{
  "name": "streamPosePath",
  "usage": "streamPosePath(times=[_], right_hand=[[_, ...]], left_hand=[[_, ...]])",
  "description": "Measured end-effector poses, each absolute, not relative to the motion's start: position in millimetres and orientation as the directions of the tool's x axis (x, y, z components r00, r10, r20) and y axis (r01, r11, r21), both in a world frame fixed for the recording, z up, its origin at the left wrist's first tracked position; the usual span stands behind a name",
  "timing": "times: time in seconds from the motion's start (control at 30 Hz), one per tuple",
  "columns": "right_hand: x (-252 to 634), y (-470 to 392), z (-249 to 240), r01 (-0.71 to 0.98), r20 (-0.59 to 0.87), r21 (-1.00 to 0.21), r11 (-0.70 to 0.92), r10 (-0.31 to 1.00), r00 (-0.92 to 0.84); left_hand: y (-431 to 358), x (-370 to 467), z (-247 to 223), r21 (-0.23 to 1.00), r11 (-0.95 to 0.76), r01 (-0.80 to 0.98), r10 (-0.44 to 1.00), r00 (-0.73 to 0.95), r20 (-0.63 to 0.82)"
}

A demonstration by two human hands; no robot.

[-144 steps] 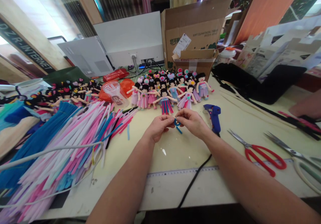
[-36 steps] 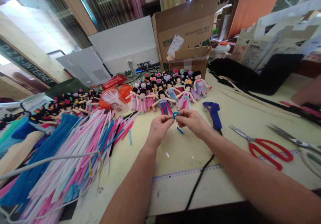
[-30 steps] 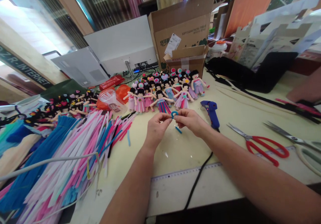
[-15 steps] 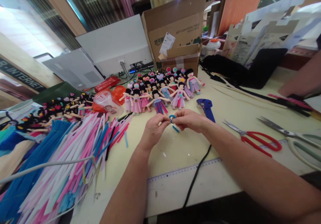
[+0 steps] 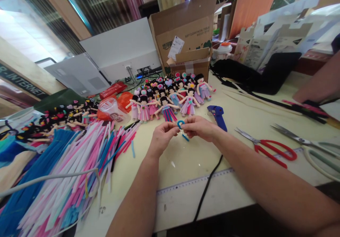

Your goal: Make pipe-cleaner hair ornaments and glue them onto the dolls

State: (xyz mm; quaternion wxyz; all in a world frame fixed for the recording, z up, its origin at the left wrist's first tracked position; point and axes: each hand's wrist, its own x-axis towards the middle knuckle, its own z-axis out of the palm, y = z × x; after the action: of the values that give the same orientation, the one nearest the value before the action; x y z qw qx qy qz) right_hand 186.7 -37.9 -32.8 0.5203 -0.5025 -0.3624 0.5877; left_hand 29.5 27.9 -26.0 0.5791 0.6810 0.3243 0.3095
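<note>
hands (image 5: 162, 137) (image 5: 199, 128) hold a curled blue strip (image 5: 180, 121) near dolls (image 5: 174, 98)

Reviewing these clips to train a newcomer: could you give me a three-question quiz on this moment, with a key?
1. What colour is the curled piece at the fingertips of the right hand?
2. True or false: the red-handled scissors lie to the right of the glue gun.
3. Fill in: behind the central dolls stands an open cardboard ____.

Key: 1. Blue. 2. True. 3. Box.
</note>
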Motion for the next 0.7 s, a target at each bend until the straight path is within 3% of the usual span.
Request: streamPosePath(times=[0.33,0.7], right_hand=[[186.9,-36.8,-33.9,-0.23,-0.226,-0.95,-0.213,0.974,0.029],[183.3,-38.9,-30.6,-0.007,-0.215,-0.977,-0.215,0.976,0.032]], left_hand=[[27.4,32.2,-28.2,0.995,-0.042,0.089,0.823,0.568,-0.016],[24.9,26.3,-25.1,0.973,-0.082,0.217,0.748,0.659,-0.084]])
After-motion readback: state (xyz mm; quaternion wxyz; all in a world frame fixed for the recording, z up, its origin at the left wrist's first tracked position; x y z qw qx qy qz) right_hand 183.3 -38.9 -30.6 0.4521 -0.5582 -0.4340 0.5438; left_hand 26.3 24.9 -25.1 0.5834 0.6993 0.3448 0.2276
